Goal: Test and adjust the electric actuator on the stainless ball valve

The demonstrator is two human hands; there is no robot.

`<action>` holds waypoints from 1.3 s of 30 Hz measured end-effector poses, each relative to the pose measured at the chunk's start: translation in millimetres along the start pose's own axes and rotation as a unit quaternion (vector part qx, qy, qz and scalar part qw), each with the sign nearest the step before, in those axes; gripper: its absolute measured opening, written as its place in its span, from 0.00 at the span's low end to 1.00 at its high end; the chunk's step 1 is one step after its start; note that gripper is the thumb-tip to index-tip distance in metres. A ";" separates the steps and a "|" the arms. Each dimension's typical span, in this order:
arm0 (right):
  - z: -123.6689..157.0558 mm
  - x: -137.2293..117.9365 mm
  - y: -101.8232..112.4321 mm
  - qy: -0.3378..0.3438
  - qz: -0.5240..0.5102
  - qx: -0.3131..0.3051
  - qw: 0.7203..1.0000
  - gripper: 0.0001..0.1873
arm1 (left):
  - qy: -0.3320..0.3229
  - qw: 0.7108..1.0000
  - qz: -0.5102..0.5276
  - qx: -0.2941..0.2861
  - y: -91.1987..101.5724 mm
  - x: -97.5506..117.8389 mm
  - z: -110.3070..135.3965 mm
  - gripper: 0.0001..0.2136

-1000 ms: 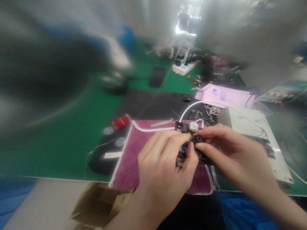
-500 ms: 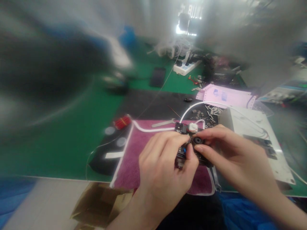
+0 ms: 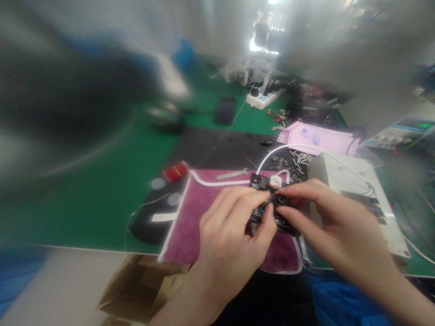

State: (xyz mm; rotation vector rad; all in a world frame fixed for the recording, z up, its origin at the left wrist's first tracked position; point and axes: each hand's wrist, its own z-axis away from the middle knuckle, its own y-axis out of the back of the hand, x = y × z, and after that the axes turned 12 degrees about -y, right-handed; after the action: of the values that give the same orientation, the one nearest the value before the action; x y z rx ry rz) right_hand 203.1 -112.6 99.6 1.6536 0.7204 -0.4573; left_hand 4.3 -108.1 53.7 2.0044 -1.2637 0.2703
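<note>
Black device (image 3: 282, 222) over purple cloth (image 3: 185, 219), wrench (image 3: 233, 174) lying near. Right hand (image 3: 328, 217): thumb and forefinger pinching its round black part (image 3: 281, 199). Left hand (image 3: 234, 226): fingers bent over it; cannot tell what they grip.

- A mat (image 3: 210, 146) lies on the tabletop (image 3: 78, 203), with a cloth (image 3: 186, 222) over its front part.
- The assembly (image 3: 256, 182) sits over the cloth's right half, between the left grip (image 3: 234, 226) and the right grip (image 3: 331, 215).
- A wrench (image 3: 233, 174) lies along the cloth's back edge, left of the assembly.
- A bundle (image 3: 176, 172) rests just beside the cloth's back left corner.
- Pins (image 3: 301, 158) lie behind the assembly, left of a panel (image 3: 355, 174).
- Sheets (image 3: 321, 138) lie behind the pins; farther back stands a power strip (image 3: 263, 99).
- Below the tabletop's front edge is a box (image 3: 131, 283).
</note>
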 end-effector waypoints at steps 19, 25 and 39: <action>11.8 45.4 -23.2 -0.089 -0.115 -0.052 0.988 0.52 | 0.023 0.996 0.090 0.015 -7.1 -16.2 -11.1 0.07; -8.4 47.5 -40.7 -0.237 -0.310 -0.008 0.921 0.46 | 0.135 0.968 0.210 0.006 -8.6 -36.3 -10.7 0.13; 13.4 12.8 -69.3 -0.266 -0.298 0.173 0.900 0.50 | 0.251 0.916 0.313 -0.028 -8.7 3.9 47.0 0.23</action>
State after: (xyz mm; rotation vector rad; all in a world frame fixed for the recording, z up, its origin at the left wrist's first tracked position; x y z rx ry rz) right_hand 166.7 -116.5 37.9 1.4922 0.7432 -1.4873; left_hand 4.2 -140.7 18.5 1.2950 -1.4965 0.9739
